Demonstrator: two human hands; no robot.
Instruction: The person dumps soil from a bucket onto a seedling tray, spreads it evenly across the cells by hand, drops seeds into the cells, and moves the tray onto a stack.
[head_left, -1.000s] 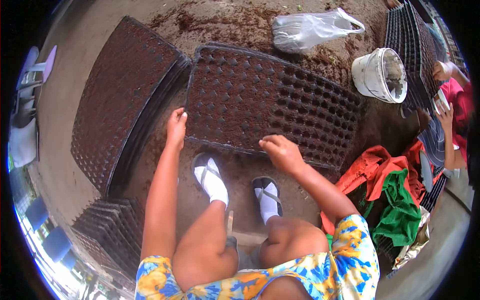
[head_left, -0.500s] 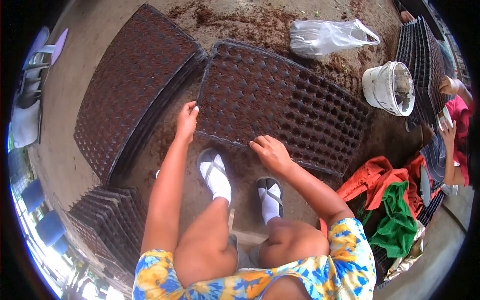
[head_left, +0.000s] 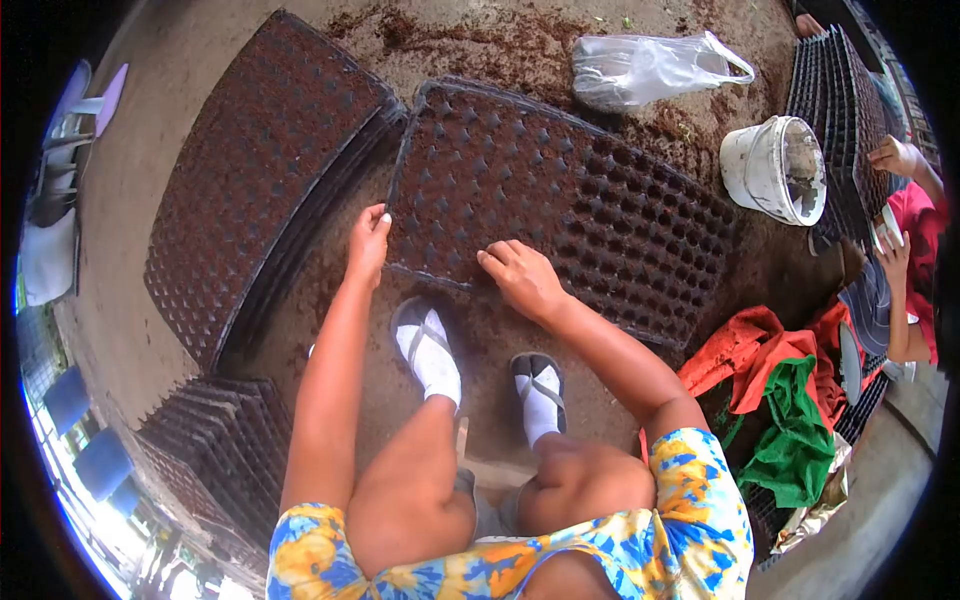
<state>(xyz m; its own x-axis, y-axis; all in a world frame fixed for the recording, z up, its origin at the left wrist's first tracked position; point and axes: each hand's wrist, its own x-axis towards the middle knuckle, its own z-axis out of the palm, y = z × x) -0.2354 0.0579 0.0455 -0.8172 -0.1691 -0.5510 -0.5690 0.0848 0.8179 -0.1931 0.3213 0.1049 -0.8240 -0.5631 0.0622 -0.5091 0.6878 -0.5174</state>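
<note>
A black seedling tray (head_left: 490, 190) filled with dark brown soil lies on the ground in front of me. Its right part shows rows of dented cells, while the left part is more evenly covered. My left hand (head_left: 369, 242) grips the tray's left edge near the front corner, thumb on top. Over the near edge, my right hand (head_left: 522, 280) is closed, with its fingers bent together and the tips just above or on the soil. Whatever those fingertips hold, if anything, is hidden.
Soil-filled trays are stacked (head_left: 265, 180) at left, more black trays (head_left: 210, 450) below them. A plastic bag (head_left: 645, 72), white bucket (head_left: 770, 170), red cloth (head_left: 745, 355) and green cloth (head_left: 792, 440) lie right. Another person's hand (head_left: 893, 258) shows at far right.
My right hand has moved up and slightly left, from the tray's near edge onto its soil. My left hand stays on the tray's edge.
</note>
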